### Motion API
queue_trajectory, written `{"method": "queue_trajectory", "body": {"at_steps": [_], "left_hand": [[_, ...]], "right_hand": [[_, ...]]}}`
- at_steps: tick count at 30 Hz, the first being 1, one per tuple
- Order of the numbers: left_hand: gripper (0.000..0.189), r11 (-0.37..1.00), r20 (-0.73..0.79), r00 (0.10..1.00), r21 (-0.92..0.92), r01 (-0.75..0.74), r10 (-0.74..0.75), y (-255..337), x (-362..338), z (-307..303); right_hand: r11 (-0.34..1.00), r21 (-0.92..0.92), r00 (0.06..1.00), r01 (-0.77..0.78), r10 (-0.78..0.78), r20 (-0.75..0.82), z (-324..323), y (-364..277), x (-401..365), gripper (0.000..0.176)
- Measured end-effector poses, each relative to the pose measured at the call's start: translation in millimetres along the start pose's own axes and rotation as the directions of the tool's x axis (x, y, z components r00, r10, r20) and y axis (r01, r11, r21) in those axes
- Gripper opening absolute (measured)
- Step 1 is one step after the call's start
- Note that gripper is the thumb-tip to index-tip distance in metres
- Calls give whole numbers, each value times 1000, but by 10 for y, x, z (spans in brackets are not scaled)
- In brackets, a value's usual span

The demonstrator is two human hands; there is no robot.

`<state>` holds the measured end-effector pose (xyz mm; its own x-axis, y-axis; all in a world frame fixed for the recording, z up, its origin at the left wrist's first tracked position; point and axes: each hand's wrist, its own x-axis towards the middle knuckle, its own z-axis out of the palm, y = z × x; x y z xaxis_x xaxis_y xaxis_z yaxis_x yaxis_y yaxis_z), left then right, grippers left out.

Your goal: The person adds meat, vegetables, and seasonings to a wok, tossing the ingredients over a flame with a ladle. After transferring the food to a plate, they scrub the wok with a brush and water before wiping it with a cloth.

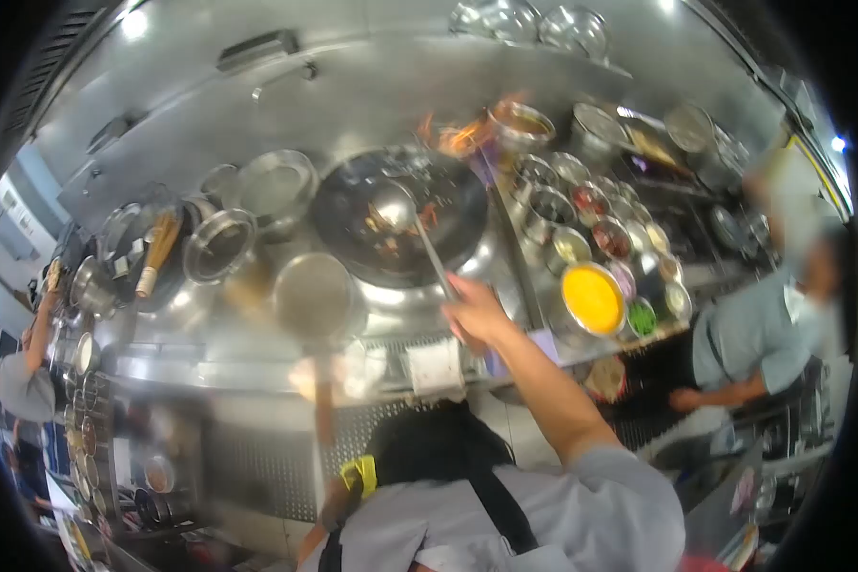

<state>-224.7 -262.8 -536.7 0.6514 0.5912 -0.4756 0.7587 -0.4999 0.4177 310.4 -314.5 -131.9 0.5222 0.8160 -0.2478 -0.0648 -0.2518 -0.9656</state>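
Note:
My right hand is closed around the handle of a metal ladle. The ladle's round bowl lies inside a dark wok, among scattered bits of food, some of them orange-red. Of my left side, part of the bent arm shows low in the view, beside a bright yellow item. I cannot make out the left hand's fingers, as that area is blurred and partly covered. Nearest to that side is a round, long-handled utensil, smeared by motion, left of the wok's front edge.
Orange flames rise behind the wok. Right of it stand several seasoning containers and a pot of yellow liquid. White cloths lie at the counter front. Metal bowls and a bamboo brush are leftward. Other people stand at both sides.

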Motion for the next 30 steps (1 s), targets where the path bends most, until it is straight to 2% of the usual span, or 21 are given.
{"method": "queue_trajectory", "body": {"at_steps": [1, 2, 4, 7, 8, 11, 13, 16, 19, 22, 25, 28, 30], "left_hand": [[17, 1000, 3, 1000, 16, -18, 18, 9, 1, 15], [17, 1000, 5, 1000, 22, -22, 22, 18, -11, 13], [16, 999, 4, 999, 31, -39, 39, 41, 6, 8], [15, 972, 63, 981, 138, -190, 182, -4, -17, 81], [14, 946, 96, 966, 200, -254, 239, -7, -25, 108], [15, 869, 116, 966, 424, -257, 229, 24, 176, 114], [16, 953, -36, 996, 295, -66, 80, 128, 178, -26], [21, 995, -121, 989, 35, 89, -84, 271, 155, -173], [25, 993, -112, 990, 66, 96, -89, 347, 232, -100], [26, 994, -99, 989, -10, 111, -112, 284, 298, -68], [26, 991, -90, 988, -59, 119, -124, 261, 284, -25], [27, 987, -105, 985, -102, 125, -136, 224, 263, 24], [28, 981, -116, 982, -146, 131, -148, 197, 223, 100]], "right_hand": [[999, 3, 999, -50, 50, -14, -26, -163, -248, 66], [995, -99, 999, 1, 3, 46, -143, -213, -420, 66], [989, -137, 995, -54, 65, 77, -284, -224, -724, 65], [918, -394, 996, 36, 0, 91, -444, -196, -415, 66], [935, -353, 996, 4, 29, 88, -504, -164, -171, 68], [963, -266, 988, 44, -83, -134, -537, 7, 527, 69], [974, -217, 945, 58, -123, -302, -404, 106, 800, 70], [989, -137, 971, 61, -90, -220, -176, 172, 786, 70], [985, -167, 999, -33, 26, -46, -51, -205, 332, 73], [989, 128, 996, -79, 74, 43, 64, -201, 87, 74], [958, 247, 989, -148, 142, 42, -221, -136, 396, 74], [1000, 28, 977, 9, -3, -215, -384, -21, 604, 70], [990, -61, 936, 131, -143, -323, -434, 215, 751, 68]]}}
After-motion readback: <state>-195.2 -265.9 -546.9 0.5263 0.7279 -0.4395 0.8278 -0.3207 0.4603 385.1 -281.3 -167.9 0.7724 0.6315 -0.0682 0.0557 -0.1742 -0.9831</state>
